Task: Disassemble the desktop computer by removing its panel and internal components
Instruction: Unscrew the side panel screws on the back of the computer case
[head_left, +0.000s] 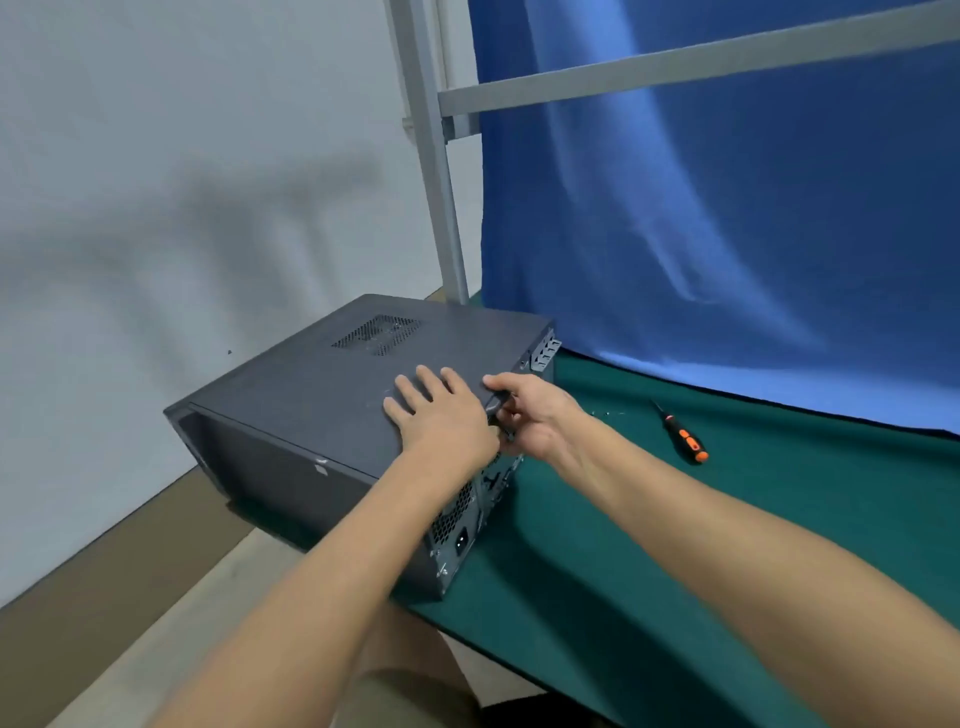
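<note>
A dark grey desktop computer case (291, 457) lies on its side at the left end of a green table (597, 545), its rear end with vents and a power socket facing me. The side panel (332, 384), with a mesh vent, faces up. My left hand (441, 415) presses flat on the panel near its rear edge, fingers straight. My right hand (530, 415) grips the panel's rear edge, thumb on top and fingers curled under the lip.
An orange and black screwdriver (683, 434) lies on the table right of the case, with a few small screws (605, 413) near it. A blue cloth (727, 208) hangs behind. A grey metal post (441, 197) stands behind the case. The case overhangs the table's left edge above the floor.
</note>
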